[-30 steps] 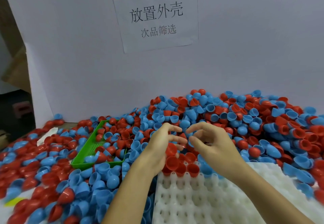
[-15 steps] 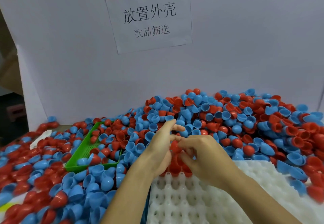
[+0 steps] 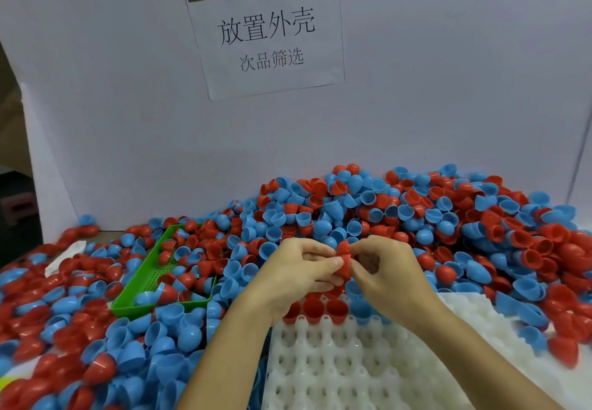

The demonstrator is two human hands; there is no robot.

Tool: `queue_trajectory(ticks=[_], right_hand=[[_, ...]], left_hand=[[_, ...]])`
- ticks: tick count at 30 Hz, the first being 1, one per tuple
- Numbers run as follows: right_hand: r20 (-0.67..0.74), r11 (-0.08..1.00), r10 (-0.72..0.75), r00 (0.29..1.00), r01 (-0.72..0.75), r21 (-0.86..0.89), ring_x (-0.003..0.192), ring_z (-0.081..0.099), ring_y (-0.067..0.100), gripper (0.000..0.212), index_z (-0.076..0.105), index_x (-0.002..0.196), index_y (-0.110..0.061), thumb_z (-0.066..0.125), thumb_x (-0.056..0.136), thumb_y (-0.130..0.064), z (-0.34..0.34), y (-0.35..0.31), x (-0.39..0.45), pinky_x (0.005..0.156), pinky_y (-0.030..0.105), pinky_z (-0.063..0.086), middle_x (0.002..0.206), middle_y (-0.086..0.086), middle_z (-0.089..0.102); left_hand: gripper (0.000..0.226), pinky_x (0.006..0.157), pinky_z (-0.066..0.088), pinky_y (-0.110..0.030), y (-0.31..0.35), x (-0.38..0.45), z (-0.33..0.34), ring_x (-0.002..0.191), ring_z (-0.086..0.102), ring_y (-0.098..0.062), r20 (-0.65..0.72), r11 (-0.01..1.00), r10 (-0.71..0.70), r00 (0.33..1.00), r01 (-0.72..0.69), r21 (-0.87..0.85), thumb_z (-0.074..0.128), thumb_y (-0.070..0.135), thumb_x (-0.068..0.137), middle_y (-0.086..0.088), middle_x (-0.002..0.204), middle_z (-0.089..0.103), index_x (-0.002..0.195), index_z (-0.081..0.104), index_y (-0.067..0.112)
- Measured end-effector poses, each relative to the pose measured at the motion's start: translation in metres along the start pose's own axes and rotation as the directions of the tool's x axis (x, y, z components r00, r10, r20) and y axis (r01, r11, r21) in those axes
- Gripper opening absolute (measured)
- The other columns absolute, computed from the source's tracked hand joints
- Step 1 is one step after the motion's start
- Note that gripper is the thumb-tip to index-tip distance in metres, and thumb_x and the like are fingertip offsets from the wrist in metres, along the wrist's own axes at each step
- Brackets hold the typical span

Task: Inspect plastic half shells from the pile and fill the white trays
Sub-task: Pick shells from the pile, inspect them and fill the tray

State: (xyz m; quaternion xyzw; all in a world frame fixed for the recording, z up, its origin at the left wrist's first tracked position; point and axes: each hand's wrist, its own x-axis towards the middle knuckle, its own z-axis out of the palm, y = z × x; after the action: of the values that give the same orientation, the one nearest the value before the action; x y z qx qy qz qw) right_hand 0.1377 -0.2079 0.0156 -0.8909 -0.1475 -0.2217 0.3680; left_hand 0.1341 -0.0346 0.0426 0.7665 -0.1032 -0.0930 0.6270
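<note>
From the head view, the left hand [image 3: 296,273] and right hand [image 3: 389,276] are meeting above the far edge of the white tray [image 3: 352,371], both sets of fingers pinching a red half shell [image 3: 344,257] between them (possibly two nested; I cannot tell). Just below the fingers, a few red shells are sitting in the tray's far row, while the pile [image 3: 384,214] is heaped beyond them. Judging from the light fingertip hold, the shell could be slipping back into the pile, lost among identical pieces.
</note>
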Motion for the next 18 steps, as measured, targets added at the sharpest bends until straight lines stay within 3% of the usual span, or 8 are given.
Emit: queue_trajectory(ticks=[5,8,12,15,18], right_hand=[[0.020,0.992,0.051,0.998,-0.049,-0.115,0.057,0.049,0.014,0.018,0.073,0.080,-0.007,0.071,0.090,-0.021,-0.047,0.003,0.013,0.060,0.034,0.050,0.068,0.010,0.064],[0.169,0.953,0.146,0.975,-0.093,-0.289,0.053,0.046,0.019,0.019,0.071,0.072,-0.005,0.069,0.088,-0.016,-0.080,0.007,0.018,0.055,0.033,0.049,0.065,0.010,0.063],[0.307,0.831,0.300,0.903,-0.089,-0.549,0.054,0.034,0.016,0.021,0.060,0.066,0.001,0.065,0.084,-0.009,-0.094,0.018,0.015,0.052,0.030,0.032,0.060,0.010,0.046],[0.321,0.731,0.375,0.870,-0.064,-0.680,0.055,0.039,0.018,0.018,0.064,0.068,-0.006,0.066,0.084,-0.013,-0.096,0.026,0.011,0.051,0.030,0.036,0.063,0.002,0.047],[0.343,0.692,0.392,0.854,-0.028,-0.721,0.057,0.050,0.016,0.035,0.053,0.056,-0.022,0.070,0.087,-0.021,-0.091,0.029,0.004,0.053,0.029,0.046,0.066,-0.005,0.051]], left_hand=[[0.012,0.079,0.061,-0.027,0.006,0.001,-0.005,0.088,0.075,-0.013,-0.086,1.000,0.026,0.996,-0.024,0.020,0.065,0.029,0.097,-0.001,0.100,0.075,0.106,0.069,0.021],[0.011,0.080,0.062,-0.031,0.008,0.001,-0.009,0.085,0.075,-0.015,-0.123,0.999,0.043,0.991,-0.043,0.009,0.062,0.029,0.099,0.000,0.095,0.077,0.106,0.068,0.022],[0.012,0.077,0.062,-0.030,0.009,0.000,-0.011,0.082,0.075,-0.015,-0.135,0.998,0.060,0.989,-0.058,0.017,0.060,0.028,0.100,0.001,0.091,0.077,0.108,0.068,0.022],[0.011,0.074,0.062,-0.027,0.010,0.001,-0.010,0.081,0.075,-0.014,-0.134,0.998,0.064,0.989,-0.061,0.029,0.060,0.027,0.100,0.001,0.090,0.077,0.107,0.067,0.024],[0.010,0.071,0.061,-0.025,0.010,0.002,-0.010,0.080,0.075,-0.014,-0.137,0.998,0.066,0.988,-0.061,0.034,0.060,0.027,0.100,0.002,0.089,0.077,0.107,0.067,0.024]])
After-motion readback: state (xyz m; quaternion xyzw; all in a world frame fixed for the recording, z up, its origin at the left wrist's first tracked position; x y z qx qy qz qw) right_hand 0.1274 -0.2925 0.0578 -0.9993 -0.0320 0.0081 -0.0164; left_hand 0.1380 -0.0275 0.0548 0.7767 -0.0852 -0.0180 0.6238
